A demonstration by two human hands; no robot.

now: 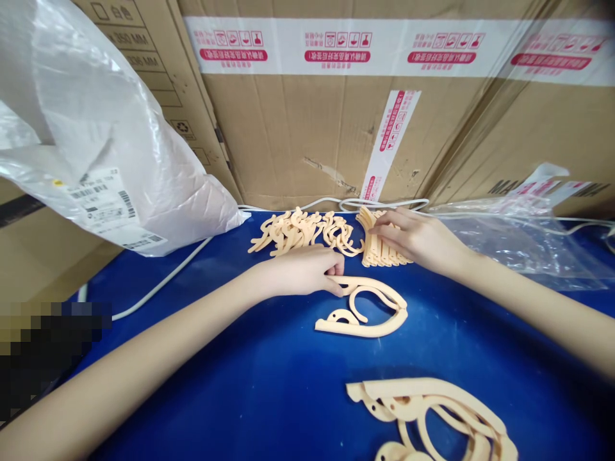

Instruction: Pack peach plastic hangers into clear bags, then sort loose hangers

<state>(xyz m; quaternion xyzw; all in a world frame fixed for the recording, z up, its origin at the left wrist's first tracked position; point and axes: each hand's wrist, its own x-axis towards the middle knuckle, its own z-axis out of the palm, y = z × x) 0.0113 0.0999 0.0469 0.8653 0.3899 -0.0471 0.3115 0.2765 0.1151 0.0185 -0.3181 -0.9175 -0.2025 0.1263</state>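
My left hand [307,269] is closed in a pinch on the end of a cream plastic hanger part [369,312] that lies folded on the blue table [250,378]. My right hand [416,238] rests with its fingers on a neat stack of cream hanger pieces [379,246] at the back of the table. To the left of that stack lies a loose heap of curved cream hook pieces [302,232]. Near the front edge sits a pile of several assembled hanger parts [432,416].
Large cardboard boxes [336,128] with red and white tape wall off the back. A white plastic bag [96,141] with labels hangs over the left side. Clear plastic film [519,243] lies at the right. A white cable [158,285] runs along the table's back.
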